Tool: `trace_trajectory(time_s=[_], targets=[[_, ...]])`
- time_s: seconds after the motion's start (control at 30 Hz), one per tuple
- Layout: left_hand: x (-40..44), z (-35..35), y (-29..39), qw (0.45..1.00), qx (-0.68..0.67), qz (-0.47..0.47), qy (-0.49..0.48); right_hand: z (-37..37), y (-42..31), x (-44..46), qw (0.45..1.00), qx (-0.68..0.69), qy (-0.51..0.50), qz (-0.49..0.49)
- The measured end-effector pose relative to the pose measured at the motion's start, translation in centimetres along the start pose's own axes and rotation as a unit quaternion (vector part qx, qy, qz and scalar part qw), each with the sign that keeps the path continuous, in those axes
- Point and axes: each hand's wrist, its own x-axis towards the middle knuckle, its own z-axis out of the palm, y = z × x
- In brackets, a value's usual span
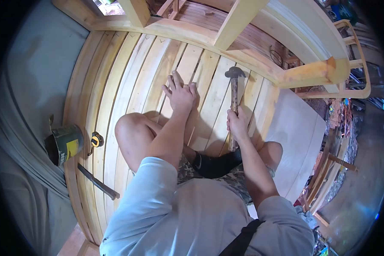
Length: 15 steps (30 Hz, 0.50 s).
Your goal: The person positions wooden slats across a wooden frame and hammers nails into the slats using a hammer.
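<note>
My right hand point(239, 122) is wrapped round the wooden handle of a hammer point(234, 87). Its dark metal head points away from me, over the pale boards. Flat on the slatted wooden platform point(158, 55), my left hand point(181, 94) rests with its fingers spread. Nothing shows under that palm, though the palm hides the wood there. I sit cross-legged on the slats, with my legs between and behind both hands.
To the left lie a yellow and black tape measure point(97, 139), a dark flat metal tool point(98, 182) and an open dark can point(65, 144) with a yellow label. Grey cloth point(25, 170) hangs beyond. Wooden posts point(239, 23) rise along the far rail.
</note>
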Motion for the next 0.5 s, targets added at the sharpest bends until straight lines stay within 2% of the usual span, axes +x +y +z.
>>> trace_trajectory(time_s=[0.17,0.23,0.27,0.33,0.37,0.43,0.47,0.5], targets=[[0.1,-0.3,0.5,1.000,-0.027,-0.010,0.007,1.4,-7.5,-1.2,0.997,0.029,-0.022,-0.074],[0.2,-0.1,0.4,1.000,-0.024,-0.011,0.013,1.7,-9.5,-1.9,0.966,0.066,-0.017,-0.249],[0.3,-0.1,0.3,0.999,-0.031,-0.013,-0.006,2.0,-9.9,-1.8,0.967,0.064,-0.022,-0.245],[0.3,0.1,0.2,1.000,-0.028,-0.013,0.001,2.8,-10.2,-1.6,0.919,0.087,0.010,-0.385],[0.3,0.1,0.3,1.000,-0.025,-0.005,0.012,2.9,-8.7,-0.4,0.920,0.086,0.006,-0.383],[-0.1,-1.4,0.8,0.999,-0.041,-0.007,-0.007,2.7,-4.0,3.9,0.937,-0.092,0.044,-0.335],[0.0,-1.6,0.9,0.999,-0.038,-0.009,-0.011,2.8,-3.5,5.3,0.923,-0.227,0.061,-0.304],[-0.1,-1.6,0.9,0.999,-0.035,-0.011,-0.016,2.3,-3.9,5.6,0.921,-0.229,0.061,-0.308]])
